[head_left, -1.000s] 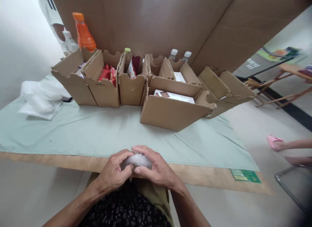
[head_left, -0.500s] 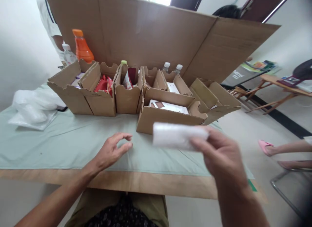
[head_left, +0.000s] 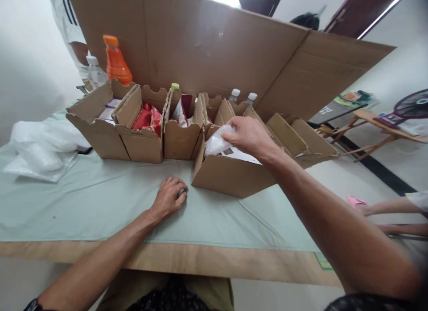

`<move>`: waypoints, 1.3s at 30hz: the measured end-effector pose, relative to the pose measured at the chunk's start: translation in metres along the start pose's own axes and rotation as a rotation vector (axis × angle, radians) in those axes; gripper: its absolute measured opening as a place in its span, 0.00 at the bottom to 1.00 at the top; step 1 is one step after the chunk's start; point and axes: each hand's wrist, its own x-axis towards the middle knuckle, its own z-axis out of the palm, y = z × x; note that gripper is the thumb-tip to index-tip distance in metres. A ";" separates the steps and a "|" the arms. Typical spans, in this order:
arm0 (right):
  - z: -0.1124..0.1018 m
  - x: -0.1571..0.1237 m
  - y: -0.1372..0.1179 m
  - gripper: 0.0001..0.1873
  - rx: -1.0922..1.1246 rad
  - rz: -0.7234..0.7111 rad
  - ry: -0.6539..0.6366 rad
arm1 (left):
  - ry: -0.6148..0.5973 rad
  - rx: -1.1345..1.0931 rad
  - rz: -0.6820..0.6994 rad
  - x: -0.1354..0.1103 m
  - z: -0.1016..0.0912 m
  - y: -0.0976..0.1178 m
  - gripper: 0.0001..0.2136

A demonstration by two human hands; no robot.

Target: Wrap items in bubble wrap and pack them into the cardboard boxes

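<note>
My right hand (head_left: 249,135) is closed on a piece of clear bubble wrap (head_left: 216,141), at the left end of the front cardboard box (head_left: 230,173). A white carton (head_left: 242,155) lies in that box, under and beside the wrap. My left hand (head_left: 170,196) rests on the pale green tablecloth (head_left: 127,202), just left of the box, with its fingers bent and the thumb a little apart. A dark patch shows between thumb and fingers; it looks like shaded cloth, and nothing held can be made out there.
Several cardboard bins stand in a row behind, one with red packets (head_left: 147,117). An orange bottle (head_left: 117,63) rises behind them at left. More bubble wrap (head_left: 42,153) lies at the far left. A tall cardboard panel (head_left: 200,39) closes the back. Another person's legs (head_left: 391,208) show at right.
My right hand has carried the bubble wrap forward and left, from in front of the box into it. My left hand has come down onto the cloth, slightly to the right.
</note>
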 end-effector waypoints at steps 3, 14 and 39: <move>-0.003 0.003 -0.021 0.16 -0.011 -0.066 -0.084 | -0.004 0.018 0.007 0.003 0.000 0.000 0.10; 0.016 0.008 -0.033 0.13 -0.358 -0.108 -0.128 | -0.033 0.052 0.022 0.003 -0.001 0.003 0.09; 0.012 0.009 -0.026 0.15 -0.168 -0.062 -0.150 | -0.026 0.021 -0.001 0.002 -0.001 0.002 0.09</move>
